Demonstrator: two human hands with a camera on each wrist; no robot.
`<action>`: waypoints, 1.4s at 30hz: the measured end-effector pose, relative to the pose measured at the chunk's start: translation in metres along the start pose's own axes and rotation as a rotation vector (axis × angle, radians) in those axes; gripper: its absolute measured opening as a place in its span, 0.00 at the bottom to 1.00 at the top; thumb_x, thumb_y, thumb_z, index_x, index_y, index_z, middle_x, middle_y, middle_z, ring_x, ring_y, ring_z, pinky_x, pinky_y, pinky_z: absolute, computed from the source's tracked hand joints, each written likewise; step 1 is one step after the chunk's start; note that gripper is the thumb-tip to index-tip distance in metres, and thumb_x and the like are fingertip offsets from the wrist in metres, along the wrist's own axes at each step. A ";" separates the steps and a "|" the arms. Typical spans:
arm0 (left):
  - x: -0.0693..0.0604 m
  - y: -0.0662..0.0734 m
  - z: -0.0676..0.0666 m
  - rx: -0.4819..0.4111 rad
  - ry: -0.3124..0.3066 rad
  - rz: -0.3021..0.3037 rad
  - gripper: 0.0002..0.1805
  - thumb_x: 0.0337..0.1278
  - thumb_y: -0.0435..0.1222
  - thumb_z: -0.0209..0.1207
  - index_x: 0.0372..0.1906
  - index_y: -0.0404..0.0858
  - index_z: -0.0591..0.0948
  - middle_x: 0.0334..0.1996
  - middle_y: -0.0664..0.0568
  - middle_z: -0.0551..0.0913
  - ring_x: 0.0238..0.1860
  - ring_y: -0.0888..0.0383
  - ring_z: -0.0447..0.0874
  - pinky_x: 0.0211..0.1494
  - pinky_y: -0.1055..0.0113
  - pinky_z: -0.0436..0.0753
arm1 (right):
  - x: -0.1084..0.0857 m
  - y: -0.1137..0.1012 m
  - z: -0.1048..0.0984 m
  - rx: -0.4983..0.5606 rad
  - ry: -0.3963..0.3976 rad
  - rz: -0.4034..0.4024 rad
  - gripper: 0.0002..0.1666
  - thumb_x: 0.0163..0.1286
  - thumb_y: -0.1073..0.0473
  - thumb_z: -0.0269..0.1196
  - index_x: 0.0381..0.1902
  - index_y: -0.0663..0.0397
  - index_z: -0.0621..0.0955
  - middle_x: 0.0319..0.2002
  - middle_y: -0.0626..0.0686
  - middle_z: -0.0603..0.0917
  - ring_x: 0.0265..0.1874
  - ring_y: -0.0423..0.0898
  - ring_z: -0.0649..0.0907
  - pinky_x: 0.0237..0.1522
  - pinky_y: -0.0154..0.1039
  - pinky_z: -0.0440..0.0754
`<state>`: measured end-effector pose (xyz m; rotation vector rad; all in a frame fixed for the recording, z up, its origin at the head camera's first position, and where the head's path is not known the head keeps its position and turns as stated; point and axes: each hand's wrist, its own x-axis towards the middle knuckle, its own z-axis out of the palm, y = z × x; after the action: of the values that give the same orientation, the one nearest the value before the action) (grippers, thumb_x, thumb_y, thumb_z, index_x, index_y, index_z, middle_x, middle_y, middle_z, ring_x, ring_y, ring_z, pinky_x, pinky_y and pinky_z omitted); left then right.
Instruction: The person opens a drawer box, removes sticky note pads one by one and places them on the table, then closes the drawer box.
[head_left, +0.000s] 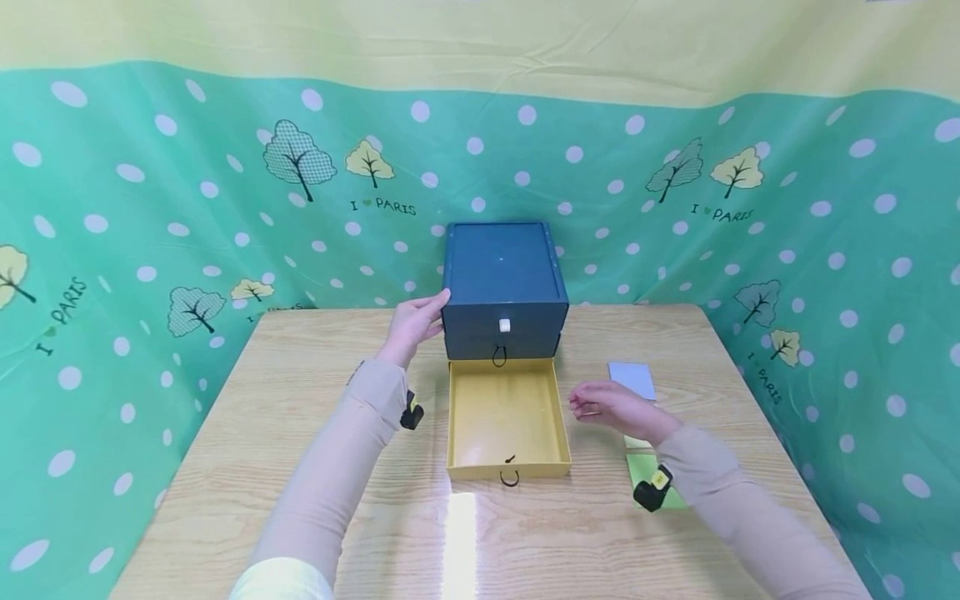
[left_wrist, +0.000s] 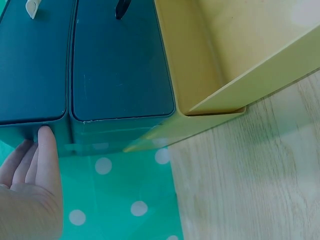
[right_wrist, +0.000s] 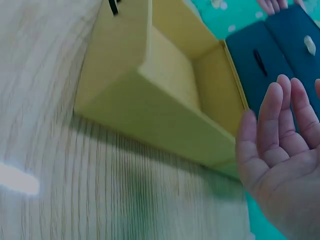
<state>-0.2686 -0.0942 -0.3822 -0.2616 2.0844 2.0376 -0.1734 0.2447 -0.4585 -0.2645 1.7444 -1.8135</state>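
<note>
A dark blue drawer box (head_left: 506,262) stands at the back middle of the table, a white knob (head_left: 505,325) on its top front and a black loop (head_left: 499,357) on the front below. Beneath, a yellow drawer (head_left: 480,472) is pulled out with nothing lying in it. My left hand (head_left: 414,325) touches the box's left side; in the left wrist view its fingers (left_wrist: 47,150) lie nearly straight against that side. Just right of the yellow drawer hovers my right hand (head_left: 615,408), fingers loosely bent, palm holding nothing in the right wrist view.
A pale blue square sheet (head_left: 632,377) lies on the right of the wooden table (head_left: 315,350), partly behind the right hand. Nearer, a green sheet (head_left: 642,468) is partly covered by the right forearm. A green dotted curtain (head_left: 225,208) surrounds the table's back and sides.
</note>
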 end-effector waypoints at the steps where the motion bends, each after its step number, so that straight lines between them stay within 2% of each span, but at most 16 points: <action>1: 0.000 0.000 0.000 -0.001 0.000 0.000 0.31 0.60 0.49 0.60 0.62 0.33 0.73 0.67 0.45 0.69 0.67 0.50 0.68 0.65 0.59 0.76 | 0.001 0.000 0.003 0.005 -0.013 -0.003 0.14 0.76 0.63 0.46 0.38 0.48 0.80 0.36 0.44 0.83 0.37 0.37 0.82 0.50 0.34 0.83; 5: 0.000 0.000 0.000 -0.008 0.003 0.001 0.31 0.59 0.49 0.60 0.62 0.34 0.74 0.66 0.45 0.69 0.66 0.50 0.68 0.64 0.59 0.76 | 0.006 -0.001 0.018 0.014 -0.084 -0.016 0.14 0.76 0.63 0.46 0.40 0.50 0.80 0.36 0.44 0.83 0.36 0.37 0.82 0.48 0.34 0.83; 9: 0.000 0.000 0.000 -0.010 -0.001 0.004 0.31 0.59 0.49 0.60 0.62 0.34 0.74 0.67 0.45 0.69 0.66 0.50 0.68 0.65 0.59 0.76 | 0.010 0.000 0.032 0.012 -0.187 -0.012 0.14 0.76 0.64 0.45 0.41 0.51 0.79 0.37 0.44 0.83 0.36 0.37 0.81 0.45 0.31 0.82; 16: -0.001 -0.001 0.000 -0.005 -0.010 0.004 0.32 0.59 0.49 0.60 0.63 0.34 0.73 0.67 0.45 0.68 0.67 0.50 0.68 0.65 0.59 0.75 | 0.014 0.005 0.055 -0.016 -0.368 -0.006 0.14 0.76 0.63 0.45 0.44 0.54 0.78 0.40 0.45 0.82 0.39 0.38 0.81 0.50 0.34 0.82; 19: 0.000 -0.001 -0.001 -0.001 -0.008 0.003 0.32 0.59 0.49 0.60 0.63 0.34 0.73 0.67 0.45 0.68 0.66 0.50 0.68 0.65 0.59 0.76 | 0.015 0.009 0.064 -0.052 -0.413 0.017 0.16 0.76 0.61 0.46 0.46 0.68 0.76 0.40 0.46 0.83 0.40 0.39 0.82 0.53 0.38 0.82; 22: 0.000 -0.001 -0.001 0.000 -0.006 0.000 0.32 0.59 0.50 0.61 0.63 0.34 0.73 0.67 0.45 0.68 0.66 0.50 0.69 0.65 0.59 0.76 | 0.014 0.013 0.072 -0.076 -0.452 0.052 0.24 0.75 0.59 0.48 0.51 0.83 0.69 0.41 0.48 0.83 0.41 0.40 0.82 0.56 0.43 0.81; 24: 0.000 -0.001 -0.001 -0.002 -0.003 -0.001 0.32 0.58 0.50 0.61 0.62 0.34 0.73 0.67 0.45 0.68 0.66 0.50 0.69 0.65 0.59 0.76 | 0.014 0.016 0.077 -0.087 -0.477 0.081 0.27 0.75 0.59 0.48 0.54 0.86 0.65 0.42 0.47 0.83 0.41 0.39 0.82 0.57 0.44 0.81; 26: -0.001 -0.001 0.000 -0.003 0.000 0.003 0.32 0.58 0.49 0.61 0.62 0.34 0.73 0.67 0.45 0.69 0.66 0.50 0.69 0.64 0.59 0.76 | 0.013 0.018 0.081 -0.092 -0.494 0.106 0.28 0.75 0.59 0.47 0.56 0.86 0.64 0.42 0.47 0.83 0.41 0.39 0.82 0.57 0.44 0.80; 30: 0.000 -0.001 0.000 -0.005 0.001 0.006 0.32 0.59 0.49 0.61 0.62 0.33 0.73 0.66 0.44 0.69 0.66 0.50 0.69 0.64 0.59 0.76 | 0.012 0.025 0.086 -0.108 -0.506 0.144 0.28 0.75 0.58 0.48 0.56 0.84 0.66 0.45 0.61 0.82 0.42 0.40 0.82 0.58 0.44 0.80; 33: 0.000 -0.001 0.000 -0.005 -0.005 0.004 0.32 0.58 0.50 0.61 0.62 0.34 0.73 0.67 0.44 0.69 0.66 0.50 0.69 0.65 0.59 0.76 | 0.011 0.031 0.089 -0.103 -0.515 0.176 0.29 0.75 0.57 0.49 0.57 0.83 0.66 0.48 0.63 0.81 0.42 0.40 0.82 0.60 0.45 0.79; 37: 0.001 -0.001 -0.001 -0.003 -0.009 0.000 0.33 0.58 0.50 0.61 0.63 0.35 0.73 0.67 0.45 0.68 0.66 0.50 0.68 0.65 0.59 0.76 | 0.010 0.037 0.093 -0.073 -0.530 0.220 0.29 0.75 0.57 0.48 0.57 0.84 0.65 0.42 0.49 0.83 0.40 0.38 0.81 0.61 0.47 0.77; 42: 0.001 -0.001 0.000 -0.001 0.002 -0.009 0.33 0.58 0.50 0.61 0.63 0.35 0.73 0.67 0.46 0.69 0.66 0.51 0.69 0.64 0.60 0.76 | 0.008 0.046 0.098 -0.064 -0.476 0.269 0.26 0.74 0.59 0.48 0.54 0.83 0.68 0.38 0.47 0.83 0.37 0.38 0.82 0.58 0.44 0.79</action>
<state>-0.2689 -0.0946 -0.3832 -0.2723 2.0800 2.0339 -0.1150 0.1602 -0.4935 -0.4263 1.4241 -1.3686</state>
